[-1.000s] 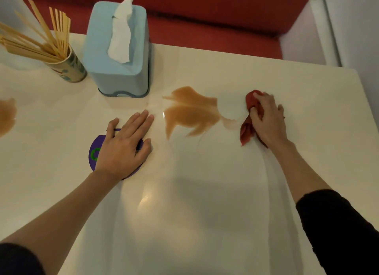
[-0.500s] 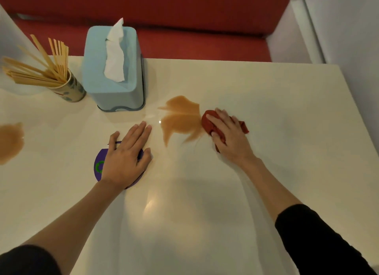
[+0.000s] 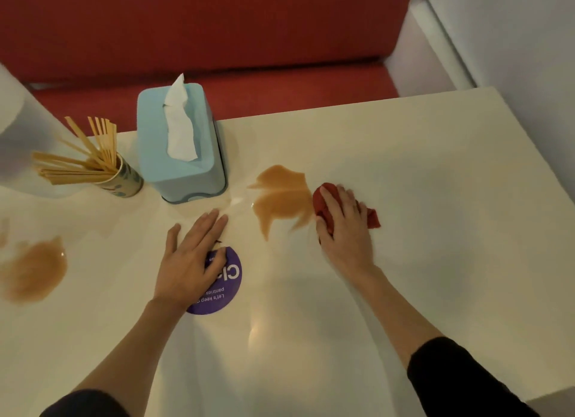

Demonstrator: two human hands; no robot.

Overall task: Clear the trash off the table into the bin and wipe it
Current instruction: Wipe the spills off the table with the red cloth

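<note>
My right hand (image 3: 343,230) presses a crumpled red cloth (image 3: 323,200) onto the cream table (image 3: 435,198), at the right edge of a brown liquid spill (image 3: 281,195). My left hand (image 3: 189,258) lies flat with fingers spread, partly covering a round purple sticker (image 3: 225,287) on the tabletop. A second brown spill (image 3: 34,272) spreads near the table's left edge. No bin is in view.
A light blue tissue box (image 3: 183,155) with a tissue sticking out stands behind the spill. To its left is a cup of wooden stir sticks (image 3: 123,180). A red bench (image 3: 249,83) runs behind the table; a white wall (image 3: 513,27) stands at right.
My right hand slid the red cloth leftward to the spill's right edge, shortening the spill's right tail. My left hand shifted off the purple sticker, exposing more of it.
</note>
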